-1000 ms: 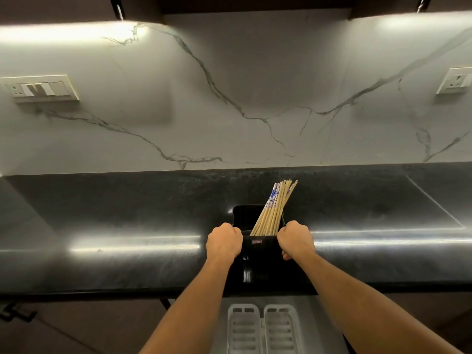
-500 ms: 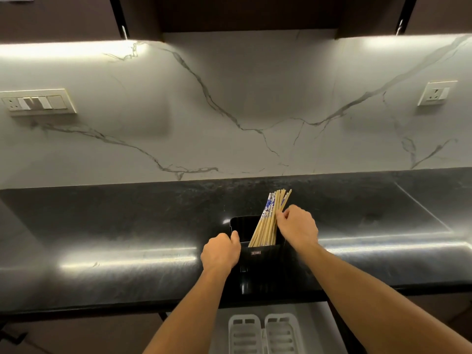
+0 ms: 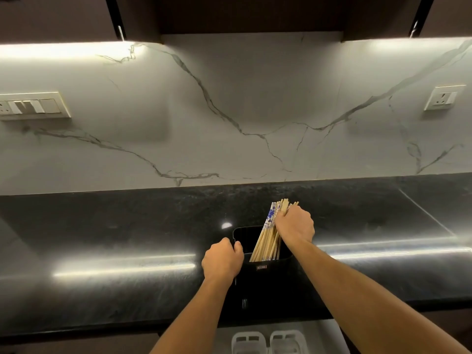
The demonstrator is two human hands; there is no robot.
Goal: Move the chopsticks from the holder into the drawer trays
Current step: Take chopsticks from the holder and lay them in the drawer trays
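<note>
The right hand (image 3: 295,223) is curled around the upper ends of the chopsticks (image 3: 267,238), which stand tilted inside the black holder (image 3: 265,277) on the counter (image 3: 127,226). The left hand (image 3: 222,261) grips the holder's left rim. Two white trays (image 3: 268,341) lie in the drawer below the counter edge.

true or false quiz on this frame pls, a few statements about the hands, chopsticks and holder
1. The right hand grips the chopsticks near their upper ends. True.
2. The left hand lies flat on the countertop, away from the holder. False: it grips the holder's left rim.
3. The chopsticks lie in the white drawer trays. False: they stand leaning in the black holder, and the visible part of the trays shows none.
4. Some chopsticks bear a blue pattern. True.
5. The holder stands on the dark countertop. True.
</note>
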